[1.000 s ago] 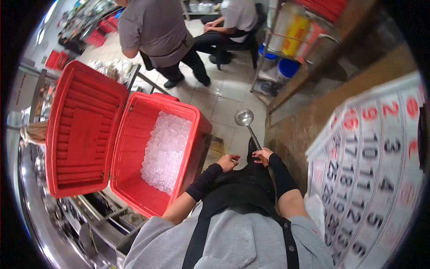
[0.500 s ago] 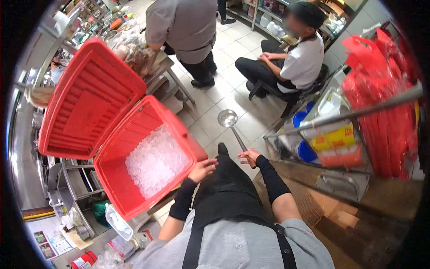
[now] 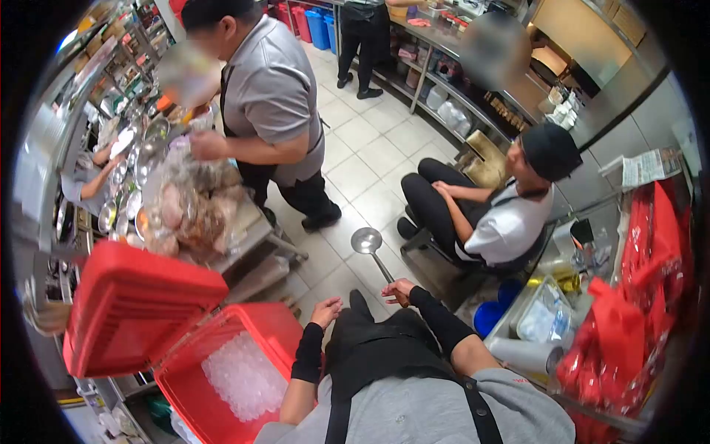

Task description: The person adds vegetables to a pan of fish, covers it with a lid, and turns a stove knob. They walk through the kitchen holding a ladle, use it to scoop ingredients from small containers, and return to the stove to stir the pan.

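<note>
My right hand [image 3: 399, 291] is wrapped round the handle of a metal ladle [image 3: 366, 240], whose round bowl points away from me over the floor tiles. My left hand [image 3: 325, 312] holds nothing; its fingers are loosely apart, near the right side of the red cooler box [image 3: 279, 334]. Ice [image 3: 244, 376] lies inside the cooler. Its ribbed red lid [image 3: 144, 307] is swung up and open on the left.
A co-worker [image 3: 274, 111] stands at a table piled with bagged food [image 3: 196, 211]. Another person [image 3: 510, 200] sits on a chair to the right. Red plastic bags [image 3: 621, 318] hang at the right beside a blue container [image 3: 488, 318]. Shelving [image 3: 421, 70] stands at the back.
The view has tilted up, so the cooler sits lower and more of the kitchen shows. The ladle stays in my right hand. The standing co-worker now shows from the side, a hand raised over the bagged food.
</note>
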### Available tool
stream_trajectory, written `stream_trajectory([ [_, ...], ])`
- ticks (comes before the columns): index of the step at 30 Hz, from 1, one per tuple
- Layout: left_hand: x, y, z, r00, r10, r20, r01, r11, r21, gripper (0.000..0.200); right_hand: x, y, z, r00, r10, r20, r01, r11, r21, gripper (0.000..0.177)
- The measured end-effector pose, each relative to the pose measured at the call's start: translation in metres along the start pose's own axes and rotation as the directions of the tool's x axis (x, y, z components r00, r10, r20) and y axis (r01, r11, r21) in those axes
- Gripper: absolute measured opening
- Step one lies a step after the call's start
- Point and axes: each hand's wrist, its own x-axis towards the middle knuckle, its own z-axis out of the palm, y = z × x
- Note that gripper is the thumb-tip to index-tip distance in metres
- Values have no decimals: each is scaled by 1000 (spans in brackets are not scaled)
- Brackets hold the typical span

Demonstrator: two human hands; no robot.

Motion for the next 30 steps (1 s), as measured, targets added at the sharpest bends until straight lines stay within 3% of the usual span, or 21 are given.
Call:
stream_trajectory([
  [6,103,97,-24,997,-19,-71,14,997,-72,41,59,-149,-11,999,-39,-34,42,997,72,13],
  [10,180,79,-70,972,-137,-189,133,990,-36,36,135,-254,-58,998,-62,-3,62,993,97,19],
  [12,204,47,-93,951,-186,-247,172,982,-77,22,161,-317,-74,996,-82,-19,81,996,-31,25],
  [13,199,34,-100,920,-272,-282,232,958,-167,18,172,-355,-81,995,-98,-21,95,990,-100,29],
  [14,204,41,-98,883,-354,-308,281,924,-258,16,195,-380,-97,992,-114,-53,113,993,-11,24],
  [15,183,81,-65,830,-273,-486,298,954,-27,17,196,-413,-100,990,-116,-74,111,991,-70,26],
  [16,176,112,-48,790,-277,-547,338,941,11,17,192,-449,-96,988,-121,-93,108,986,-126,29],
  [18,190,149,-30,765,-296,-573,348,937,-20,17,206,-523,-95,978,-170,-125,148,975,-164,28],
  [21,246,198,-12,746,-304,-592,330,942,-68,18,246,-619,-104,993,-118,30,122,965,-233,38],
  [25,338,282,-8,743,-260,-617,264,961,-86,19,283,-741,-71,993,-99,68,114,951,-286,19],
  [30,459,360,-35,748,-214,-628,247,968,-36,21,366,-873,-12,990,-1,142,53,931,-361,19],
])
